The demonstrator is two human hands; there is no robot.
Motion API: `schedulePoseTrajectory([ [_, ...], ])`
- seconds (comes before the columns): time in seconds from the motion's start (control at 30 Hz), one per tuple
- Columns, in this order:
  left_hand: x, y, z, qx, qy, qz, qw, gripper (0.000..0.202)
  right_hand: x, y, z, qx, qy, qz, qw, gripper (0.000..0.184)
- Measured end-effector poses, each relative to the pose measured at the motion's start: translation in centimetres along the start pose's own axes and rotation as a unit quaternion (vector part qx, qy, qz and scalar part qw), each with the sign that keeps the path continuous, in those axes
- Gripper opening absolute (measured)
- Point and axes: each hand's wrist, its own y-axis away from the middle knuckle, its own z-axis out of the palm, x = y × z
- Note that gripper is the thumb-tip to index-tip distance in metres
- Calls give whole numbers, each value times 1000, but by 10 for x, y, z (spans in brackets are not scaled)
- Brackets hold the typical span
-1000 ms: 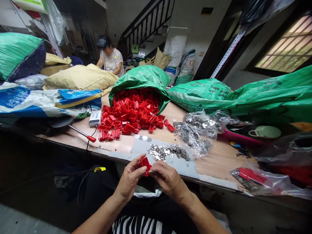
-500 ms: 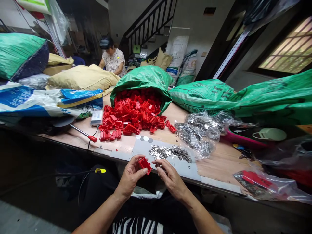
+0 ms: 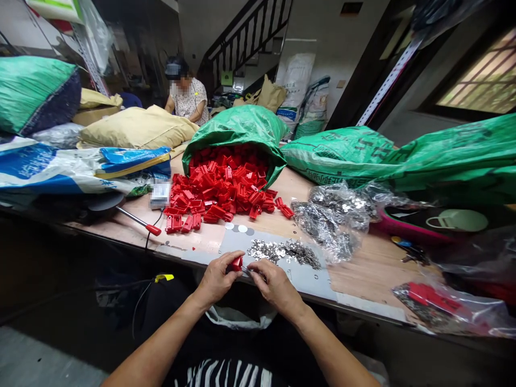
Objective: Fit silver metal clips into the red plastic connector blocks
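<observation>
My left hand [image 3: 216,277] is closed round a small red plastic housing [image 3: 237,263], held just above the table's front edge. My right hand [image 3: 276,284] pinches a thin dark metal piece [image 3: 246,271], whose tip meets the right end of the housing; its exact kind is too small to make out. Behind my hands, a pile of small shiny metal parts [image 3: 284,252] lies on a grey sheet [image 3: 229,240]. Farther back, many like red housings [image 3: 220,185] spill from a green woven sack [image 3: 242,124].
Clear bags of metal parts [image 3: 332,217] lie to the right, near a pink-rimmed tray [image 3: 399,228] holding a pale cup [image 3: 457,220]. A red-tipped lever [image 3: 151,228] juts out at the left. Full sacks [image 3: 137,129] line the back, where another person [image 3: 191,99] sits.
My right hand has moved left and in against the red housing, bringing the metal piece to it. My left hand has turned the housing and shifted slightly up. The view has tilted a little.
</observation>
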Motion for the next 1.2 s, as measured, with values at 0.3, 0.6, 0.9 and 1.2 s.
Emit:
schedulePoseTrajectory([
  [0.3, -3, -3, -3, -15, -4, 3, 1000, 45, 6, -4, 1, -32, 19, -17, 999, 17],
  [0.6, -1, -8, -7, -43, -29, 8, 999, 36, -5, -8, 1, -48, 56, 44, 996, 16],
  [0.9, -5, -8, -5, -50, -22, 2, 999, 32, -22, -10, 10, -49, 88, 99, 990, 15],
  [1.2, 15, 11, -6, 6, 12, -16, 1000, 27, -15, 6, -12, -25, -55, 25, 998, 15],
])
